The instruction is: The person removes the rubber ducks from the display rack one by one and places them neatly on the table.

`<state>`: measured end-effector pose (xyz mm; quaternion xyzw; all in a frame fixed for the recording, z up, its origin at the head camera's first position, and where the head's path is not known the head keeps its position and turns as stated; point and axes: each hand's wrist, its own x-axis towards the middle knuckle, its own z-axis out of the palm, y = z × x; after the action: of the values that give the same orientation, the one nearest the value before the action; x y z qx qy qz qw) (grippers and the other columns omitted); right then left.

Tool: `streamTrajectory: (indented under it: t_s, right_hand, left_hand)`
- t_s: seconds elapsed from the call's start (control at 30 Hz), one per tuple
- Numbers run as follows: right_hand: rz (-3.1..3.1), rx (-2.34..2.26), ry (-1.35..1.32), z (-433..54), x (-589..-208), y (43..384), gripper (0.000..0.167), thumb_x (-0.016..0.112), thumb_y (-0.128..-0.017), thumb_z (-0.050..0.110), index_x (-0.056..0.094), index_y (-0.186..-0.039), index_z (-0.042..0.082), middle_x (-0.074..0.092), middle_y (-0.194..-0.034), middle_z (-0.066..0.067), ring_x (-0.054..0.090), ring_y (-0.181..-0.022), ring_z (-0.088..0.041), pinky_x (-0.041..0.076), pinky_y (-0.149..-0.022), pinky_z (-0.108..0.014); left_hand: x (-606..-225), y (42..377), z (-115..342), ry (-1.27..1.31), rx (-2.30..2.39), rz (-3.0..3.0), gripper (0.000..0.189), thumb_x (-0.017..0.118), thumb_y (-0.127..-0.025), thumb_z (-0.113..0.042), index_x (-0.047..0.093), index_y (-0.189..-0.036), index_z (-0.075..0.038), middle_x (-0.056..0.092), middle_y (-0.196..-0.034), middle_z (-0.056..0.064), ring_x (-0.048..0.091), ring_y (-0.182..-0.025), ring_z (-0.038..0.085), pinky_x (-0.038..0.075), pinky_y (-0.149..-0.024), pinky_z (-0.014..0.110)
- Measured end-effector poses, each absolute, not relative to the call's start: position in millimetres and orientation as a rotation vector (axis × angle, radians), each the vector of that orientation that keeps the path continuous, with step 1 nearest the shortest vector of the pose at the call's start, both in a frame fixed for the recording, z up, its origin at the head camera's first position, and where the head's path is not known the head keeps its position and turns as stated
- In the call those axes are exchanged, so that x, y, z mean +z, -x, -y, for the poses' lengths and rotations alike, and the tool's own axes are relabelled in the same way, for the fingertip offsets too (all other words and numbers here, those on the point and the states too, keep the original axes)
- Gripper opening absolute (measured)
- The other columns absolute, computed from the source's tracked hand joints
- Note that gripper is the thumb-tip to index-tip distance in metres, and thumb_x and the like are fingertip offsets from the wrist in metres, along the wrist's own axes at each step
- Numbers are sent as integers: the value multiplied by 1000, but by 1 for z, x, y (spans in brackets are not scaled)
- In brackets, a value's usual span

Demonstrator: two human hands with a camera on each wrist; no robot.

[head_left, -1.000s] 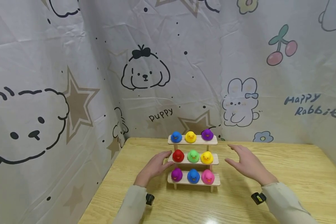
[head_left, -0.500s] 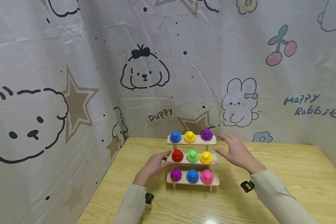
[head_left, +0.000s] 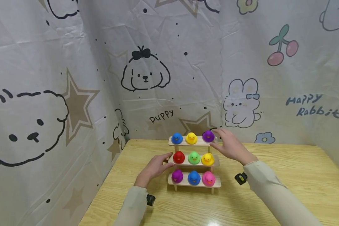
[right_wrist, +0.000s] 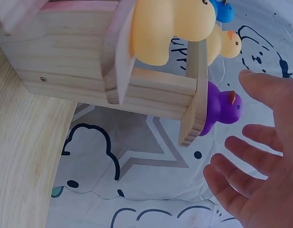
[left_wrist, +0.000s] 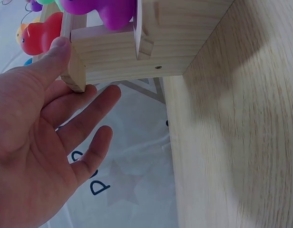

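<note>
Beige-sleeved, the right hand (head_left: 229, 145) hovers, fingers parted, just beside a purple toy duck (head_left: 208, 136) at the top right end of a three-tier pale wooden shelf (head_left: 186, 163); the left hand (head_left: 154, 166) pinches it midway up its left side, by a red toy duck (head_left: 179, 157). The shelf stands nearer the wood-grain table (head_left: 288, 171)'s left edge than its right.

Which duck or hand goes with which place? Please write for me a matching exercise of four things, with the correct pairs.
Things
1. Red duck
2. Green duck
3. Pink duck
4. Right hand

Places
A. Middle tier, centre
B. Bottom tier, right end
C. Beside the purple duck on the top tier
D. Middle tier, left end

Pairs: 1-D, 2-A, 3-B, 4-C
</note>
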<state>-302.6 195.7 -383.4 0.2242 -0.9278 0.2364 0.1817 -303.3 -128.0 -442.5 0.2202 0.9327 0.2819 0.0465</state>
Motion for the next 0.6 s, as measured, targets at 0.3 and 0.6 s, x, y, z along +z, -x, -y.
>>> streamTrajectory:
  t_s: [0.3, 0.6]
  right_hand:
    - [2633, 671, -678, -188, -378, 312, 57, 70, -87, 22, 48, -131, -5, 53, -124, -23, 50, -113, -39, 41, -96, -53]
    - [2647, 734, -685, -185, -380, 321, 53, 70, -87, 18, 49, -130, -6, 57, -114, -22, 56, -100, -34, 49, -85, -46]
  left_hand:
    - [-445, 303, 129, -654, 902, -2833, 58, 58, -93, -36, 44, -142, -9, 49, -139, 9, 58, -110, 23, 47, -92, 40]
    - [-446, 305, 128, -660, 888, -2845, 59, 58, -93, -38, 43, -143, -11, 49, -139, 8, 58, -109, 22, 48, -90, 38]
